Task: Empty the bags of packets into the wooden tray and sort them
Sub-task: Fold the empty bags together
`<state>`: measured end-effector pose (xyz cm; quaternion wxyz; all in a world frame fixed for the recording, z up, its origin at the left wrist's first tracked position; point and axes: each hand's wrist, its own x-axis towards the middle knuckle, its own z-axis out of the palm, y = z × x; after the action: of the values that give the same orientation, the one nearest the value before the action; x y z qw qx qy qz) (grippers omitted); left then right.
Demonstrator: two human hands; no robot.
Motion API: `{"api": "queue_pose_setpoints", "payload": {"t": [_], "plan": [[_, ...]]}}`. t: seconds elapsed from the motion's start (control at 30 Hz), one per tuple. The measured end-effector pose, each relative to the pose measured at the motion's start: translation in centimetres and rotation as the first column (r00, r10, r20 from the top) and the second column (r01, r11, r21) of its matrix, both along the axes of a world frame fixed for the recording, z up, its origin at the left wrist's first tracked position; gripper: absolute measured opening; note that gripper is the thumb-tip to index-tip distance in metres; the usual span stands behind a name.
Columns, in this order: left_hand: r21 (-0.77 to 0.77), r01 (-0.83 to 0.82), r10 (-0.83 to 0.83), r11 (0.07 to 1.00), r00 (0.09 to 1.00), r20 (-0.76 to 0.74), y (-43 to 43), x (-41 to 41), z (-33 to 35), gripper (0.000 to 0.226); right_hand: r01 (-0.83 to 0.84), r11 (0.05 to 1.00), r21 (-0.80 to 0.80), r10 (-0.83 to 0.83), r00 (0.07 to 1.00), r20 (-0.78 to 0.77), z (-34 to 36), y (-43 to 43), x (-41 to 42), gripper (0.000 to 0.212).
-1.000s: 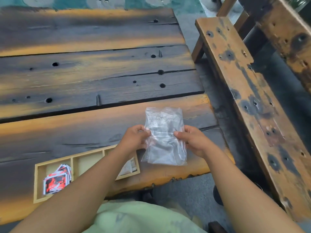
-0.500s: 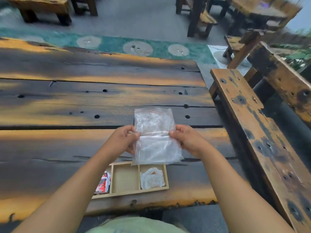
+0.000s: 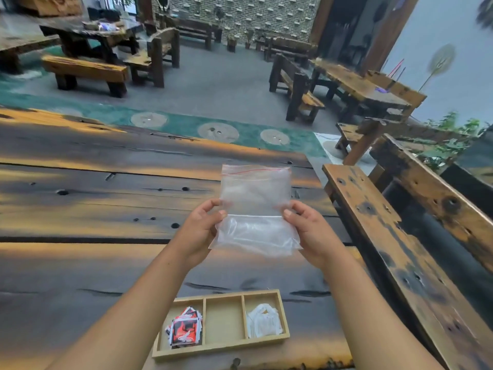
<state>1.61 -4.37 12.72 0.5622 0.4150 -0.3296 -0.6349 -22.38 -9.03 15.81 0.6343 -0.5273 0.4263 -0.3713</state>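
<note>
Two grips: left hand (image 3: 198,231) pinches bag (image 3: 256,193) at 9 o'clock, right hand (image 3: 312,233) at 3
Risk: slick film slips, bag falls

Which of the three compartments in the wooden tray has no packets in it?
The middle compartment, which shows only bare wood. The left one holds red-and-black packets, the right one white packets.
</note>
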Motion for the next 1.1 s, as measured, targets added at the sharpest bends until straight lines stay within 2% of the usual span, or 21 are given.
{"api": "queue_pose_setpoints", "payload": {"t": [0.13, 0.23, 0.3, 0.37, 0.4, 0.47, 0.5, 0.6, 0.73, 0.83, 0.93, 1.0, 1.1], "plan": [[-0.051, -0.013, 0.005, 0.999, 0.987, -0.16, -0.2, -1.2, 2.8, 0.024, 0.049, 0.998, 0.029, -0.054, 0.974, 0.221, 2.0, 0.6, -0.2, 0.027], [-0.114, -0.054, 0.025, 0.992, 0.969, -0.245, -0.3, -1.6, 4.6, 0.024, 0.06, 0.998, 0.028, -0.066, 0.941, 0.333, 3.7, 0.7, -0.4, 0.027], [-0.168, -0.082, 0.041, 0.982, 0.972, -0.231, -0.3, -2.0, 6.0, 0.022, 0.052, 0.999, -0.009, -0.045, 0.925, 0.376, 4.9, 0.5, -0.6, 0.029], [-0.234, -0.07, 0.039, 0.97, 0.99, -0.135, -0.1, -2.7, 7.5, 0.022, 0.037, 0.998, -0.056, -0.011, 0.913, 0.407, 6.1, 0.2, -1.0, 0.031], [-0.258, -0.081, 0.062, 0.963, 0.995, -0.081, -0.2, -3.2, 8.2, 0.03, 0.032, 0.997, -0.076, 0.002, 0.91, 0.415, 6.7, -0.1, -1.3, 0.028], [-0.303, -0.094, 0.102, 0.948, 0.995, 0.009, -0.3, -4.0, 9.3, 0.044, 0.024, 0.994, -0.107, 0.022, 0.913, 0.406, 7.3, -0.7, -2.5, 0.025], [-0.324, -0.092, 0.113, 0.942, 0.993, 0.046, -0.5, -4.4, 9.7, 0.046, 0.02, 0.994, -0.11, 0.026, 0.916, 0.401, 7.6, -1.0, -3.1, 0.031], [-0.363, -0.097, 0.182, 0.926, 0.961, 0.207, -0.9, -5.5, 10.7, 0.041, 0.006, 0.99, -0.144, 0.044, 0.938, 0.343, 8.1, -1.8, -4.9, 0.049], [-0.393, -0.121, 0.283, 0.912, 0.877, 0.388, -1.0, -7.0, 11.5, 0.034, -0.012, 0.98, -0.199, 0.041, 0.989, 0.143, 8.9, -2.0, -6.7, 0.03], [-0.417, -0.105, 0.343, 0.903, 0.76, 0.552, -1.2, -8.2, 11.4, 0.027, 0.015, 0.979, -0.202, -0.007, 0.999, 0.042, 9.4, -1.7, -6.7, 0.031], [-0.418, -0.095, 0.348, 0.904, 0.73, 0.588, -1.4, -8.6, 10.8, 0.005, 0.043, 0.961, -0.272, -0.035, 0.999, 0.036, 8.8, -2.0, -6.2, 0.028], [-0.412, -0.063, 0.318, 0.909, 0.744, 0.588, -1.4, -8.6, 10.3, 0.014, 0.045, 0.941, -0.335, -0.05, 0.999, -0.007, 8.3, -2.0, -6.4, 0.028], [-0.432, -0.011, 0.295, 0.902, 0.746, 0.597, -1.1, -8.5, 10.3, 0.032, 0.029, 0.936, -0.352, -0.028, 1.0, 0.007, 7.9, -1.8, -6.9, 0.035]]}}
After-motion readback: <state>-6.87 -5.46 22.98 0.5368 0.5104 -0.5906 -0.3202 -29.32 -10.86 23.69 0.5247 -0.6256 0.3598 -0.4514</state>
